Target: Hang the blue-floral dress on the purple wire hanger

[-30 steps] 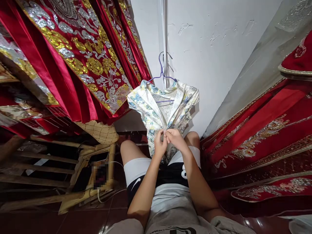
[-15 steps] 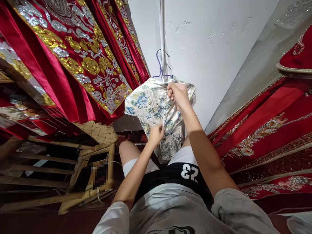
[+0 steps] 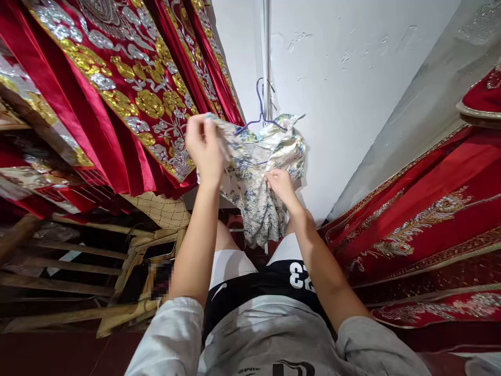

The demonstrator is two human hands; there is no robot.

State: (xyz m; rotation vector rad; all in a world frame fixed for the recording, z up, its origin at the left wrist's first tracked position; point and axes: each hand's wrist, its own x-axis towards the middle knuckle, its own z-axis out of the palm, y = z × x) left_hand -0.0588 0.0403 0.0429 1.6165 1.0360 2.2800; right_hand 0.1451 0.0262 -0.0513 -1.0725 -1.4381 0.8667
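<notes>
A white short-sleeved top with blue and green flowers hangs on a purple hanger in front of me. Its cloth is creased, and a gap in the front shows part of the hanger's lower bar. My left hand, somewhat blurred, is raised at the top's left shoulder and pinches the cloth there between thumb and fingers. Lower down, my right hand is closed on the front of the top, right of its middle, with fingertips pressed together on the fabric.
A metal pole runs down the white wall behind the hanger. Red embroidered garments hang at the left, and more red beaded clothing at the right. A bamboo chair stands at lower left.
My left hand has gone from the top's lower front up to its left shoulder. My right hand has dropped from near the neckline to the front. The neck area now spreads wider, showing more hanger.
</notes>
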